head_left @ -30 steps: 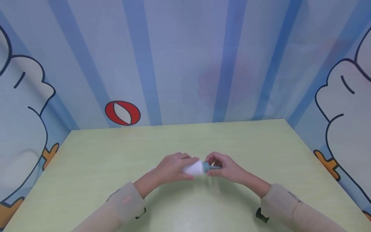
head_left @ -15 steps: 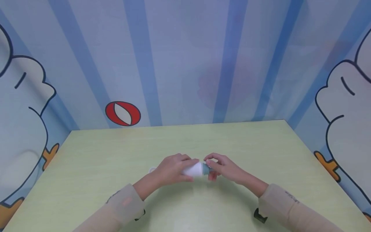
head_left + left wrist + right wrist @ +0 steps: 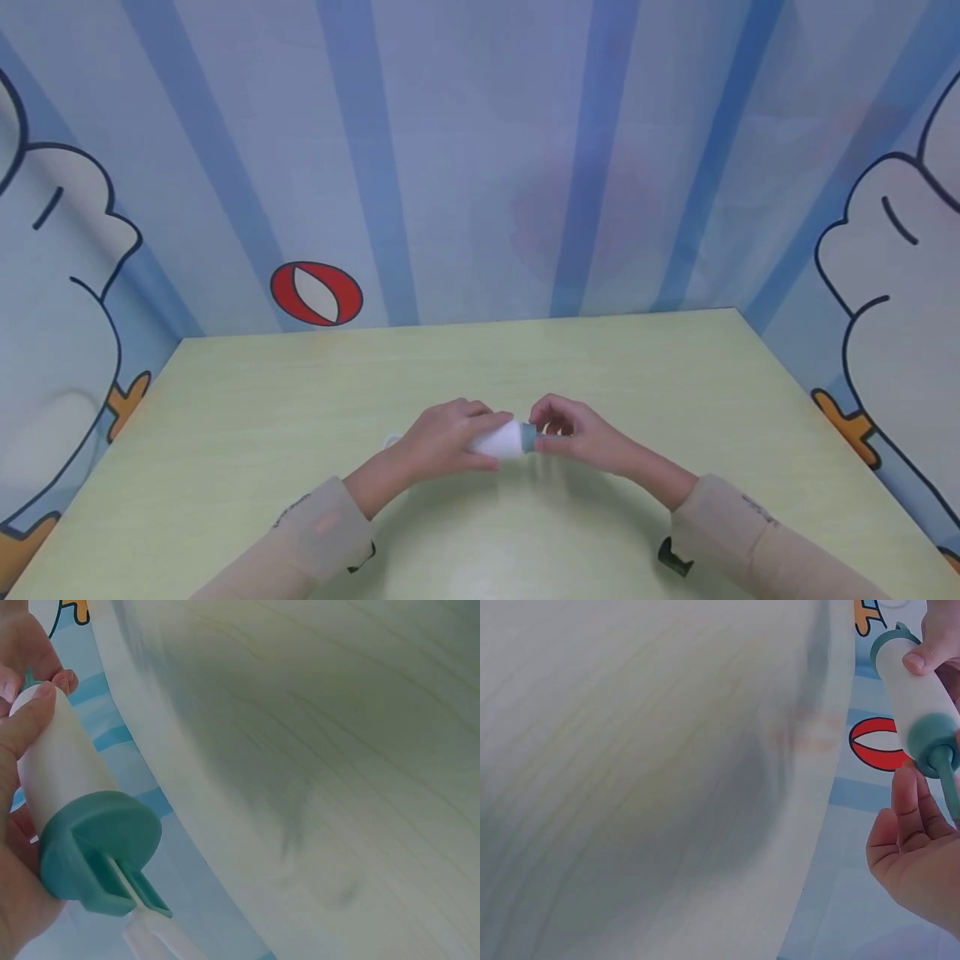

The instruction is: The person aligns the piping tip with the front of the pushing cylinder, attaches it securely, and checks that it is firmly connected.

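Observation:
A syringe-like tube [image 3: 504, 440] with a white barrel is held level above the table in the head view. My left hand [image 3: 444, 435] grips its barrel, thumb on one side and fingers on the other. The teal flanged end [image 3: 101, 851], with a white rod coming out of it, faces the left wrist view. At the opposite end, my right hand [image 3: 588, 433] pinches the teal nozzle cap [image 3: 934, 742]; its fingertips [image 3: 904, 772] touch the cap's edge. From the cap a narrow teal nozzle [image 3: 948, 784] passes into the right palm. The right thumb is mostly cut off in the right wrist view.
Below both hands lies a pale yellow-green table [image 3: 300, 392]. Its far edge meets a blue striped backdrop [image 3: 480, 167] printed with a red and white oval [image 3: 317, 293]. Printed side walls [image 3: 900, 333] stand left and right.
My right hand's fingers have turned about the nozzle cap: the thumb crossed over it half a second ago and is back low now. My left hand has kept its grip on the barrel.

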The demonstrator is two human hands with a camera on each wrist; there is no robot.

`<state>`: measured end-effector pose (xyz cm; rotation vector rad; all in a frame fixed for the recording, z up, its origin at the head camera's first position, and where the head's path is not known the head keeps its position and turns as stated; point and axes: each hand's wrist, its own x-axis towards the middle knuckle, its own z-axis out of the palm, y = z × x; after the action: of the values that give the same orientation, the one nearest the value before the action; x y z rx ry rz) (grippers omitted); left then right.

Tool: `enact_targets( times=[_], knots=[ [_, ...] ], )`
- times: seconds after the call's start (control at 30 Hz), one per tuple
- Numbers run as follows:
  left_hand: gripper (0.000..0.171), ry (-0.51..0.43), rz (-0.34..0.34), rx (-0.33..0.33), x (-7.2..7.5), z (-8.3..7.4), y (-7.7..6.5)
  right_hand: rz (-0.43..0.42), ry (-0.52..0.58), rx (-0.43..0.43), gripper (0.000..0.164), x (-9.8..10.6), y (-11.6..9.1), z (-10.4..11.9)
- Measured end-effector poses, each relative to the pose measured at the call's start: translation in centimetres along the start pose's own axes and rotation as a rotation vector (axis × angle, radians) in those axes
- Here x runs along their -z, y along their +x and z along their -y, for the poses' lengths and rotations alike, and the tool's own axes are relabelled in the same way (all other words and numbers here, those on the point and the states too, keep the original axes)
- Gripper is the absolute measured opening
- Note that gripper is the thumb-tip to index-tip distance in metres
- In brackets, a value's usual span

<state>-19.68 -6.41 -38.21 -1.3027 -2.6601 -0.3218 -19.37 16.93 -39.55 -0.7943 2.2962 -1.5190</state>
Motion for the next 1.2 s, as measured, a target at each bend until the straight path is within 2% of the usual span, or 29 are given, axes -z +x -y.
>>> enact_targets(
  times=[0.27, 0.37, 0.5, 0.67, 0.83, 1.07, 1.2],
  knots=[
    [0.056, 0.028, -0.017, -0.027, 0.02, -0.10, 0.06, 0.043, 0.114, -0.087, 0.025, 0.06, 0.26, 0.08],
    [0.057, 0.027, -0.012, -0.020, -0.03, -0.08, 0.07, 0.039, 0.110, -0.110, 0.029, 0.14, 0.31, 0.14],
    [0.057, 0.026, -0.013, -0.001, -0.07, 0.04, 0.14, 0.000, 0.002, -0.080, 0.030, 0.33, 0.25, 0.31],
    [0.056, 0.005, -0.015, 0.010, -0.12, 0.19, 0.23, -0.008, -0.164, 0.010, 0.035, 0.31, -0.04, 0.56],
    [0.057, -0.010, -0.012, -0.009, -0.23, 0.10, 0.29, -0.005, -0.221, 0.053, 0.026, 0.01, -0.30, 0.79],
    [0.056, 0.026, -0.001, -0.024, -0.47, -0.22, 0.14, 0.007, -0.172, 0.009, 0.019, -0.13, -0.31, 0.43],
    [0.056, 0.052, -0.034, -0.043, -0.64, -0.32, 0.11, 0.025, -0.028, -0.039, 0.018, -0.13, -0.23, 0.02]
  ],
)
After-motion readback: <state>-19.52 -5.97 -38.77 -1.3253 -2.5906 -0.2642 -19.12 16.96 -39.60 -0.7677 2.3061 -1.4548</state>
